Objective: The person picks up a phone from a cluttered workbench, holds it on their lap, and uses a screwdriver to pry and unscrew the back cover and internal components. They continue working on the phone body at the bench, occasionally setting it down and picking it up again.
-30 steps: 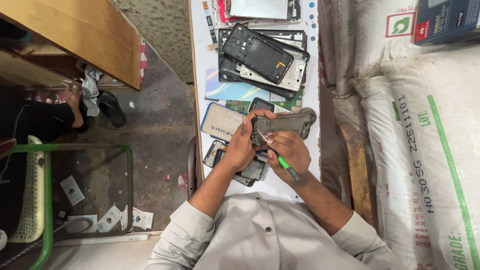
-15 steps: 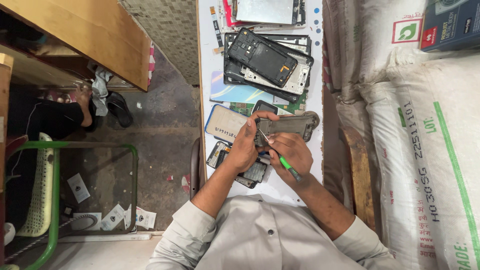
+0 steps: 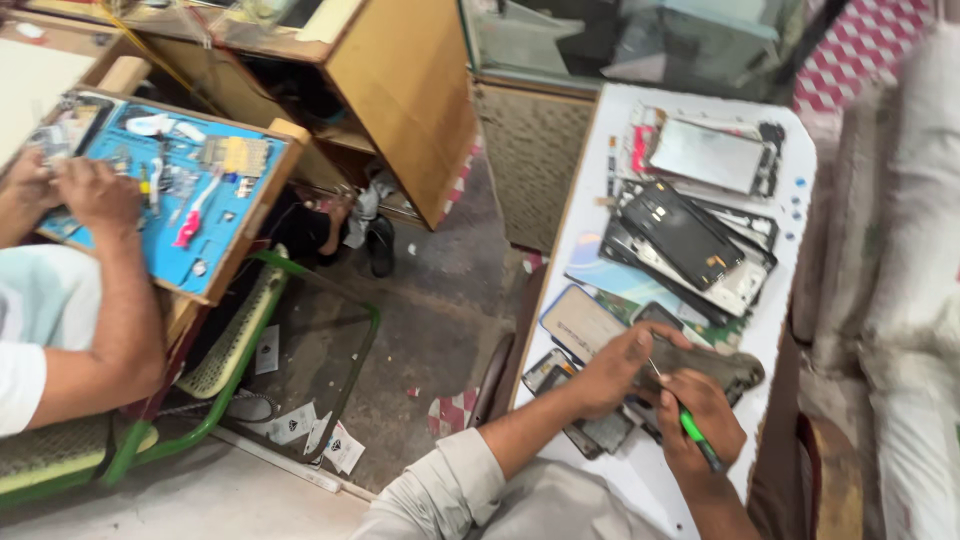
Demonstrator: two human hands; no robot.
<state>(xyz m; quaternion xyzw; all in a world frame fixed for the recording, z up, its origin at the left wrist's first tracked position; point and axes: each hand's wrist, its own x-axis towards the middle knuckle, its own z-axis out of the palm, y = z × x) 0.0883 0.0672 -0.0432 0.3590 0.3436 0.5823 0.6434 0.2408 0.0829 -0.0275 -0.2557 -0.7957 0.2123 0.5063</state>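
left hand (image 3: pixel 617 372): pressing down on the grey phone body (image 3: pixel 715 366), fingers curled over its near end — holding it flat on the white table (image 3: pixel 790 215)
right hand (image 3: pixel 702 420): gripping a green-handled screwdriver (image 3: pixel 688 424) in a closed pinch, metal tip angling up toward the phone body, right beside the left thumb
phone body: lying near the table's front edge, resting on other loose panels
stack: black back cover (image 3: pixel 681 233) sitting on top of opened phone frames, further up the table, well apart from the hands
co-worker: another person's hands (image 3: pixel 70 190) working over a blue repair mat (image 3: pixel 170 200) at the left — separate bench
floor: green wire chair frame (image 3: pixel 300 330) standing between the two benches
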